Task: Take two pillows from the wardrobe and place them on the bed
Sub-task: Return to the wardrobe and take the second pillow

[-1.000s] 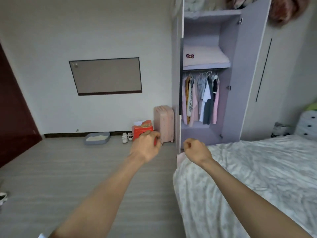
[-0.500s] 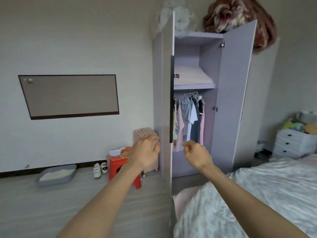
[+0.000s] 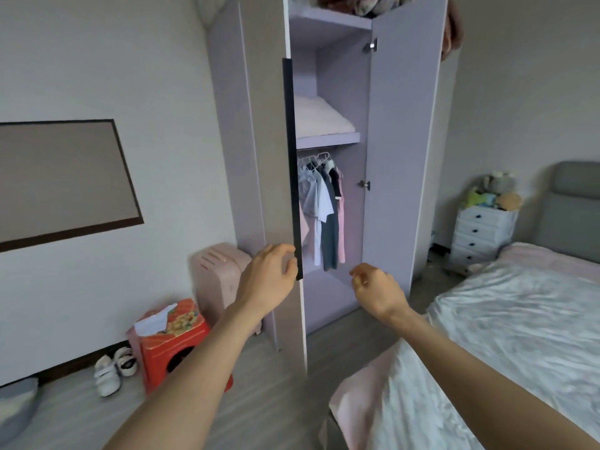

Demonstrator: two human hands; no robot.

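Both pillows (image 3: 319,116) sit stacked on the wardrobe (image 3: 406,141) shelf, left hand (image 3: 268,279) and right hand (image 3: 376,289) loosely curled and empty below, and they look soft and light, so I'd just scoop under the stack's front edge.

Head view, close before wardrobe (image 3: 402,157)

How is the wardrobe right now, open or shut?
Open: both doors of the wardrobe are swung outward, showing a pillow on the shelf and hanging clothes.
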